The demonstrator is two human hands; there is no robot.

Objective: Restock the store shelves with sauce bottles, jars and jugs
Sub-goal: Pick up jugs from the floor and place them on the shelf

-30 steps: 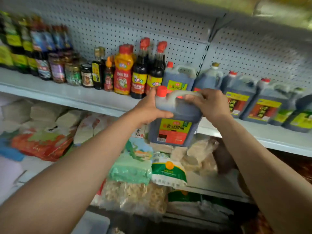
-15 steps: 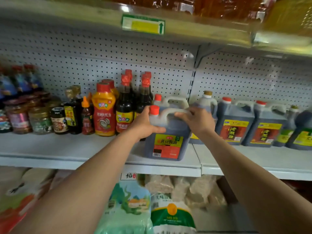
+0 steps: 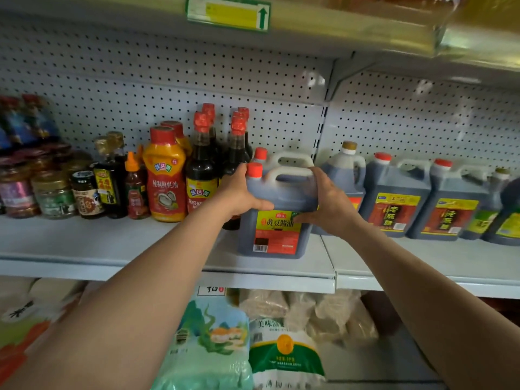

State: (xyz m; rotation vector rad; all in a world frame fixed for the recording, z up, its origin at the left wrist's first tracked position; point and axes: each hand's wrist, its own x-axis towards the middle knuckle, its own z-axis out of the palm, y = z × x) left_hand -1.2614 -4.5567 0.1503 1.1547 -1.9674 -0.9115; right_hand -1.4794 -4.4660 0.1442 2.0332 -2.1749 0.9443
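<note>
A dark soy sauce jug (image 3: 277,235) with a red cap and a yellow-and-red label stands on the white shelf (image 3: 112,243), near its front edge. My left hand (image 3: 239,197) grips the jug's left shoulder, thumb across the front. My right hand (image 3: 327,205) grips its right shoulder below the white handle. A matching jug (image 3: 292,159) stands right behind it, mostly hidden.
To the left stand tall dark sauce bottles (image 3: 201,170), an orange oyster sauce bottle (image 3: 164,175) and several jars (image 3: 53,194). On the right sits a row of vinegar jugs (image 3: 394,198). Another shelf (image 3: 281,32) hangs overhead. Bagged goods (image 3: 284,350) fill the shelf below.
The jug went from held in the air below shelf height to standing on the shelf in front of the matching jug. My view rose with it. Both hands stayed on its shoulders.
</note>
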